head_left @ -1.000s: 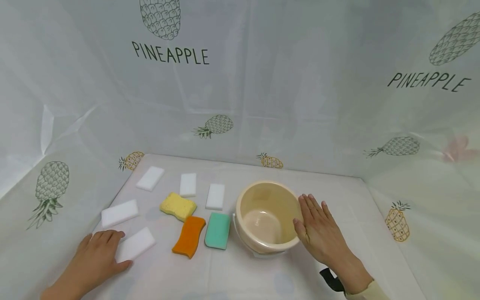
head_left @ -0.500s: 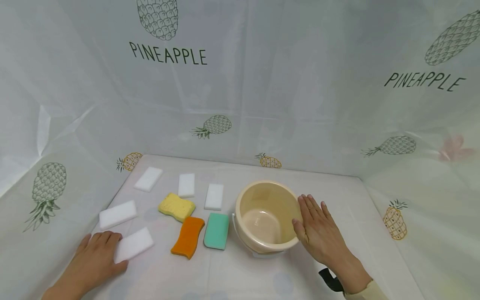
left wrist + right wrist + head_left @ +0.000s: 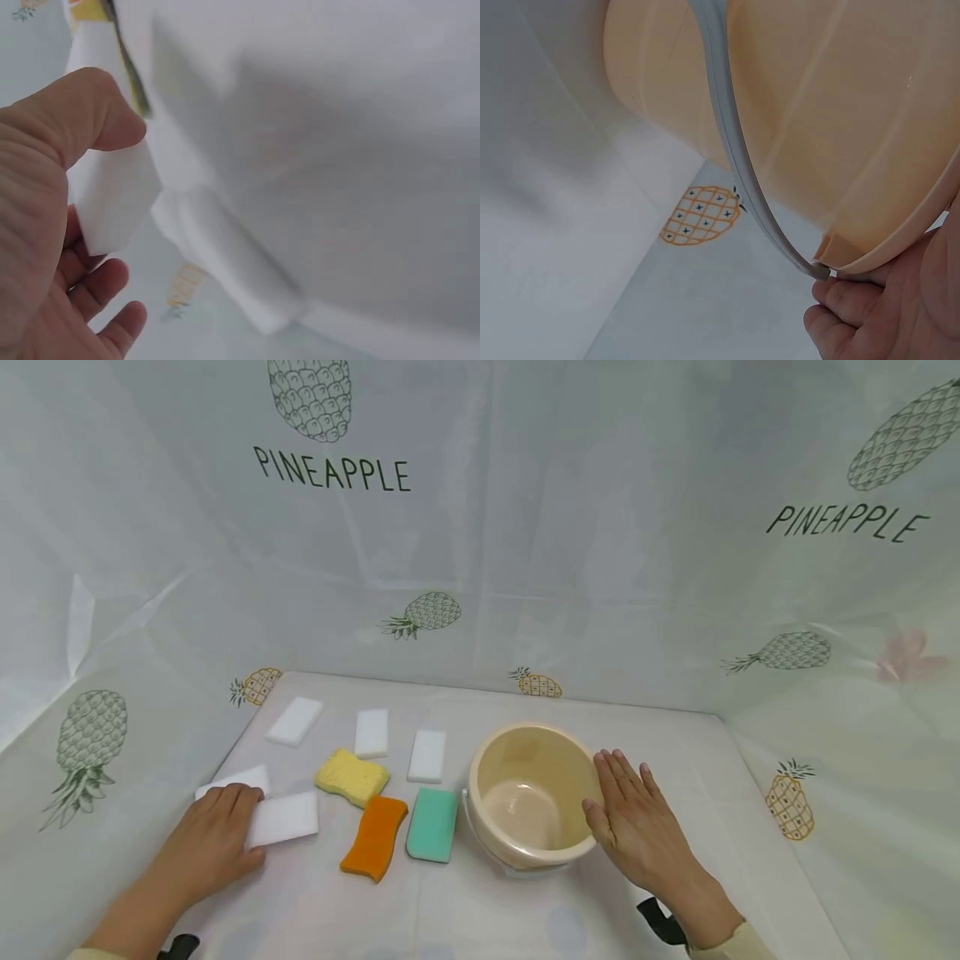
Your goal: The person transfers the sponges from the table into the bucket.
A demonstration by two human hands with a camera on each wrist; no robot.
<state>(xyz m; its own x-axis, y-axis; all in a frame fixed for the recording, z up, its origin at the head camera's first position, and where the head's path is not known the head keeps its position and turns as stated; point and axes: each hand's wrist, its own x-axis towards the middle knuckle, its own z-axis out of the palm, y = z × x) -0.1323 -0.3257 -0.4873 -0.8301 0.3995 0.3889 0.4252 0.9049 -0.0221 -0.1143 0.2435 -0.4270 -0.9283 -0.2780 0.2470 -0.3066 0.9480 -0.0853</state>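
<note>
My left hand (image 3: 208,842) pinches a white sponge block (image 3: 285,819) between thumb and fingers, at the left of the table. In the left wrist view, this white sponge block (image 3: 112,191) is tilted up off the cloth, and another white block lies beyond it. My right hand (image 3: 643,831) rests its extended fingers against the right side of a cream bucket (image 3: 528,857), thumb at the rim. The bucket's grey handle (image 3: 731,127) hangs down its outside in the right wrist view, with fingertips close by its hinge.
Left of the bucket lie a green sponge (image 3: 432,825), an orange sponge (image 3: 375,839) and a yellow sponge (image 3: 351,777). Several white blocks sit behind them, one (image 3: 427,756) nearest the bucket. A pineapple-print sheet (image 3: 585,568) forms walls around the table.
My left hand has taken hold of the nearest white block and lifted it slightly, moving it forward and right over the block behind. My right hand stays at the bucket.
</note>
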